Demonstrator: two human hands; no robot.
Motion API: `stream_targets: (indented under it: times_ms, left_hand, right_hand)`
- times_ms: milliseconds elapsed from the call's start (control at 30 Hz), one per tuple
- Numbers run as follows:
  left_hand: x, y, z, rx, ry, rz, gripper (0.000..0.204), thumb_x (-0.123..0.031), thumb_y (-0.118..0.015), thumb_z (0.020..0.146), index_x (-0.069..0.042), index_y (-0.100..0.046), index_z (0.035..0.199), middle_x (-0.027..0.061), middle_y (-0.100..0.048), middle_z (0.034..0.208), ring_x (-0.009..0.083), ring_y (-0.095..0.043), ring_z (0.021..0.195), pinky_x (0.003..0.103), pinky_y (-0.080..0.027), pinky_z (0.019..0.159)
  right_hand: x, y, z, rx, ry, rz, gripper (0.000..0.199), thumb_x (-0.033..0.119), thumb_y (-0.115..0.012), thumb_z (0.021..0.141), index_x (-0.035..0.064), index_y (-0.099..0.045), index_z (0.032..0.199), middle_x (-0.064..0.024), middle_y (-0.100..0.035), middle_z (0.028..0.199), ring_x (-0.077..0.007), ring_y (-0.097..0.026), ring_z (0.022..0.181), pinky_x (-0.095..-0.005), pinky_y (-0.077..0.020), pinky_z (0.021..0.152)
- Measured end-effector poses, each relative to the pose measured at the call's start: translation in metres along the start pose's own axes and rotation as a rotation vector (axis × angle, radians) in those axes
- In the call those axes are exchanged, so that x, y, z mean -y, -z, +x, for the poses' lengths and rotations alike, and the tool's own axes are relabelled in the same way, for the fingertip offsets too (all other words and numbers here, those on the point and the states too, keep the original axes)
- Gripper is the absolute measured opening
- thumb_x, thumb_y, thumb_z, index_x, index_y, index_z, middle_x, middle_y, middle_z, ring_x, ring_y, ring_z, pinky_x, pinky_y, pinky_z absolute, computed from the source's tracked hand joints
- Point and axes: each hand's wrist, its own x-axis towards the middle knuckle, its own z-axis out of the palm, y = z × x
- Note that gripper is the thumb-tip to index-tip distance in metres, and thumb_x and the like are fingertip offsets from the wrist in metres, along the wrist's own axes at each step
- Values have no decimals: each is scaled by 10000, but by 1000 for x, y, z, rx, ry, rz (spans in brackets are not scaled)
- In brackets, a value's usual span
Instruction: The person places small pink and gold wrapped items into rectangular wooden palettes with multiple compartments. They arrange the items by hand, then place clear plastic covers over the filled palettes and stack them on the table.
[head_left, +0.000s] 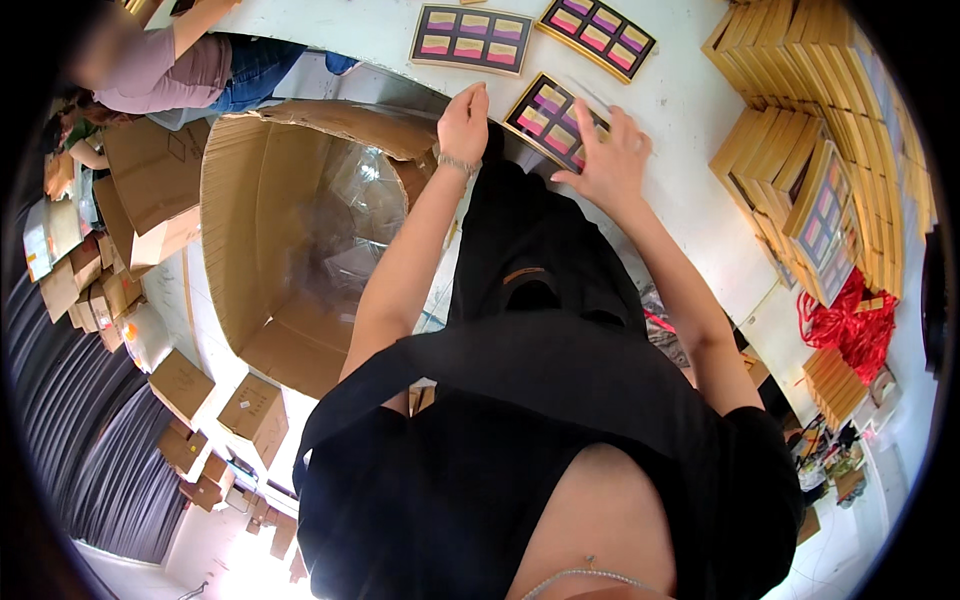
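Observation:
A flat dark box with a gold edge and pink and purple compartments lies tilted at the table's near edge, in front of me. My right hand is over its right end, fingers spread and slightly blurred, thumb by the near edge. Left of the box is my left hand, its fingers drawn together; whether anything is between them is hidden. Beyond the hands lie two similar boxes, one gold-rimmed at the back right and one with a pale rim at the back left.
Stacks of gold-edged boxes stand on the white table at right, with red ribbon below them. A large open carton holding clear plastic stands left of me. Another person is at far left, near more cartons.

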Motion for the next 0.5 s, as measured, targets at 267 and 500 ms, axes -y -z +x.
stream_targets:
  times_ms: [267,500]
  left_hand:
    - [-7,-46,-2,145,97,139,366,-364,-569,931,-65,-700,1097,178,-704,971,273,-687,920,357,-513,810]
    - [-58,-11,10,-86,-152,116,175,-128,-645,861,-66,-711,1011,144,-685,936,331,-645,892,400,-508,805]
  right_hand:
    - [-4,-42,27,96,-6,-89,1028,490,-831,609,269,-327,1478,-219,-350,1407,-374,-330,1308,-605,-287,934]
    - [21,-11,65,-35,52,78,1032,379,-844,513,225,-415,1440,-185,-426,1286,-370,-422,1160,-517,-307,890]
